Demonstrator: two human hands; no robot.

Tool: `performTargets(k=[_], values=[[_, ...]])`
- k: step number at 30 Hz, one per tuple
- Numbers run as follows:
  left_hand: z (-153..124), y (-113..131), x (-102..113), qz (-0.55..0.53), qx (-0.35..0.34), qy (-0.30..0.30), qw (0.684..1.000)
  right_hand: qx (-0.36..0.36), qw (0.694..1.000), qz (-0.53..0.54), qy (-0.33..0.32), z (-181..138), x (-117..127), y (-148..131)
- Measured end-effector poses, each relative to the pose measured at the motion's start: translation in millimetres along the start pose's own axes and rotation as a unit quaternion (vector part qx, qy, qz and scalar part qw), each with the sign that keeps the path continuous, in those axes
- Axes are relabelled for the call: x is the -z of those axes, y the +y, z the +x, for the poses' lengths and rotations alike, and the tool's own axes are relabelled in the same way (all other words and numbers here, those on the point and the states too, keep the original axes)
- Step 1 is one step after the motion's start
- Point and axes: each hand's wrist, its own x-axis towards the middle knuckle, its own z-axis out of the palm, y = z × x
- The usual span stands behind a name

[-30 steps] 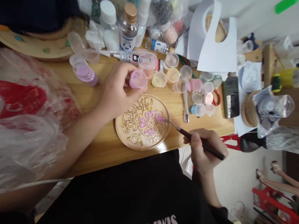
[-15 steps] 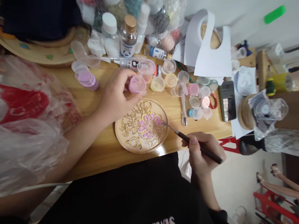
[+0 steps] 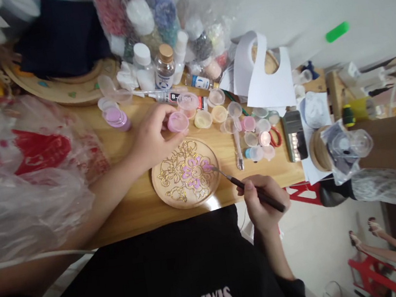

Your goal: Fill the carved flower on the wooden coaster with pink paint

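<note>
From my end I am counting one round wooden plate lying on the table, one dark-handled tool, one lilac cup in hand, three upright bottles and one tube marked B-7000. My left hand is reaching in with its forearm slanting across the table, the grip curling around the lilac cup just beyond the plate's far edge; I am not able to tell whether the cup is resting on the wood. My right hand is hanging off the table's near edge, its grip pinching the tool like a pen, the metal tip sitting at a purple petal on the plate's right side. A yellow cup and a peach cup are standing right of the lilac one, more small cups are clustering farther right, and a dark phone-like device is lying past them. A red-printed plastic bag is crowding the left forearm, and my own left fingers are hiding part of the lilac cup
</note>
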Motion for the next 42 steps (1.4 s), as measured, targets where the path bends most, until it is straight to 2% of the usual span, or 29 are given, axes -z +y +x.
performTargets(k=[13, 29, 37, 42], values=[[-0.4, -0.6, -0.8, 0.002, 0.002, 0.004, 1.0, 0.032, 0.999, -0.007, -0.003, 9.3, -4.8, -11.1], [0.2, 1.7, 2.7, 0.007, 0.0, -0.012, 1.0, 0.021, 0.999, -0.039, 0.018, 5.4, -2.0, -10.2], [-2.3, 3.4, 3.6, 0.007, -0.014, -0.002, 1.0, 0.007, 0.999, 0.024, 0.048, 2.2, -8.4, -11.7], [-2.4, 1.7, 3.5, 0.016, -0.018, 0.001, 1.0, 0.055, 0.997, 0.052, 0.014, 7.7, -16.8, -21.6]])
